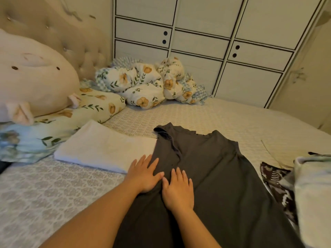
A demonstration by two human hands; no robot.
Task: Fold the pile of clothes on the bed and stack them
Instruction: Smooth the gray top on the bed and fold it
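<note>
Both hands, left hand (pixel 144 173) and right hand (pixel 178 189), press flat with fingers spread on what looks like a dark grey dress (pixel 211 176).

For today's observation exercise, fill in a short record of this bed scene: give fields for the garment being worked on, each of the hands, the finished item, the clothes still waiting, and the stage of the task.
garment: dark grey garment, spread flat on the bed
left hand: left hand, fingers straight, pressing the garment's left edge
right hand: right hand, flat on the garment
finished item: folded white cloth, left of the garment
waiting: patterned dark cloth and pale clothes at right
stage: grey garment smoothed, not yet folded
</note>
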